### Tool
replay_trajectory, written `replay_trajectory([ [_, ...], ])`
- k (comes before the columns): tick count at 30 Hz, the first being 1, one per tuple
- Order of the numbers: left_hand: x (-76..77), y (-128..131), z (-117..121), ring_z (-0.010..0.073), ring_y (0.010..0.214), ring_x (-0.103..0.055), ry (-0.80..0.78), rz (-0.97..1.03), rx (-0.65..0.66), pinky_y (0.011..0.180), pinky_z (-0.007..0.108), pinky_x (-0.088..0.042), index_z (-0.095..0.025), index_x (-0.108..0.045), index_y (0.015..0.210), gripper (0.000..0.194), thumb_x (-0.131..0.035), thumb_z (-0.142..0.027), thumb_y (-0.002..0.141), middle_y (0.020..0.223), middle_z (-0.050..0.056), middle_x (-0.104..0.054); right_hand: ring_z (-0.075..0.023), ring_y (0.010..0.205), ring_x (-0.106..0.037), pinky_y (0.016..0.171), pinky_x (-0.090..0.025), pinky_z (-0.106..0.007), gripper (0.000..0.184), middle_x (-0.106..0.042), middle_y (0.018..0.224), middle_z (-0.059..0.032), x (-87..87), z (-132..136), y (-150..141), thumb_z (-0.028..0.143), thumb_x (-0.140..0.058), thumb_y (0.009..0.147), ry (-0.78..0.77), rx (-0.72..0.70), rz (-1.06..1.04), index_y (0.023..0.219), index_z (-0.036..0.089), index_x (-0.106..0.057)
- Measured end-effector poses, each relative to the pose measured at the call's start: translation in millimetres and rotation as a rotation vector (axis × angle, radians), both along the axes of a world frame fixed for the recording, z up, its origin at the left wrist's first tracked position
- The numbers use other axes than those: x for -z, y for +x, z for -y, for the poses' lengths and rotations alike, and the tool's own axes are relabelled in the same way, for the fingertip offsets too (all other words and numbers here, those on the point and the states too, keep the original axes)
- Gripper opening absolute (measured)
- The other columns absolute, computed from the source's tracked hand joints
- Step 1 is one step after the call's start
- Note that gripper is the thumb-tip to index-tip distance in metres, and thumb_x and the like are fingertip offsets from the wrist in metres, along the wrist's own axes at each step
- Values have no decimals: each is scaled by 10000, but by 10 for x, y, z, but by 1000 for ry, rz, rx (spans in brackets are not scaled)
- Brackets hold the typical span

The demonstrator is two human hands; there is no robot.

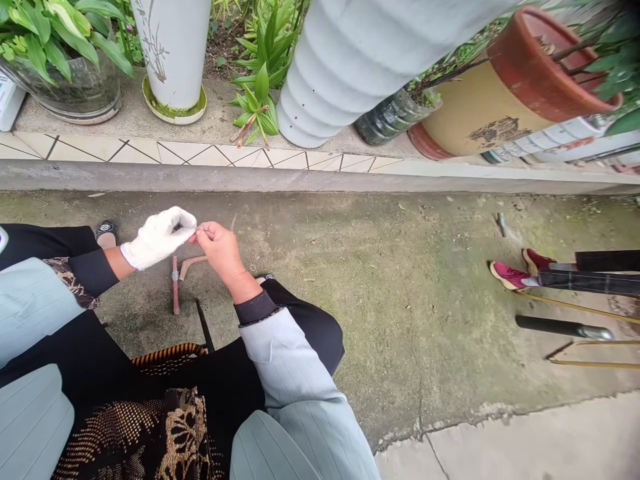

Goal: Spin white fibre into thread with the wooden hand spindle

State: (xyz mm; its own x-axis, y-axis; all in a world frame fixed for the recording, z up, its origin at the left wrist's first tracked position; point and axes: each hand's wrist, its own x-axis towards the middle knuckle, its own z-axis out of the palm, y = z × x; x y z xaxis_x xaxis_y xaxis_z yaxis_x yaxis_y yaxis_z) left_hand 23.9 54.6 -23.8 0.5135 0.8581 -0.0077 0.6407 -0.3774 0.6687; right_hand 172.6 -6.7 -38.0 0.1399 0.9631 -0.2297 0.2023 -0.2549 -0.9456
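My left hand (159, 238) wears a white knitted glove, its thumb and fingers curled into a ring and pinched at the tips. Bare, my right hand (220, 252) meets it there, thumb pressed to the fingers. Whatever lies between the fingertips is too small to make out. Below the hands, on the ground, lie a short reddish-brown stick (175, 293) with a pale band and a bent tan piece (191, 265), partly hidden by my right hand.
A tiled ledge (215, 157) carries a white planter (173, 47), a ribbed grey-white pot (345, 67) and a red-rimmed yellow pot (480, 100). A person's red shoes (509, 275) are at right, near a dark metal tube (555, 327). Mossy concrete (390, 287) lies between.
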Motion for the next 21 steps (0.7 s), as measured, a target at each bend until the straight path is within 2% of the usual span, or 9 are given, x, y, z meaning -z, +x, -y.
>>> replay_trajectory([
  [7, -14, 8, 11, 210, 831, -649, -29, 10, 9, 790, 301, -496, -183, -655, 907, 196, -571, -314, 787, 888, 44, -701, -120, 790, -642, 798, -437, -243, 103, -706, 827, 12, -58, -26, 182, 199, -483, 855, 112, -254, 249, 826, 197, -582],
  [12, 6, 21, -4, 205, 828, -640, -92, 90, -7, 765, 297, -495, -171, -644, 907, 211, -580, -306, 757, 895, 51, -697, -133, 791, -612, 757, -402, -239, 89, -679, 836, -7, -57, -27, 220, 210, -482, 866, 162, -378, 499, 879, 192, -569],
  [15, 25, 44, -20, 182, 794, -632, -199, 222, -15, 745, 293, -499, -157, -628, 933, 240, -580, -300, 747, 878, 52, -688, -137, 764, -586, 731, -389, -241, 124, -657, 825, -12, -44, -27, 214, 223, -443, 883, 177, -377, 574, 913, 192, -559],
  [18, 5, 67, -31, 158, 737, -620, -373, 407, 53, 722, 302, -507, -132, -612, 945, 255, -576, -288, 746, 852, 56, -672, -143, 754, -567, 712, -383, -242, 146, -635, 823, -17, -41, -33, 200, 232, -422, 883, 161, -317, 640, 924, 194, -557],
  [21, -49, 80, -37, 158, 746, -614, -474, 471, 116, 736, 321, -508, -114, -613, 930, 272, -604, -303, 736, 858, 68, -665, -149, 740, -562, 694, -380, -245, 151, -629, 808, -17, -66, -35, 185, 231, -423, 874, 128, -276, 700, 924, 197, -562],
])
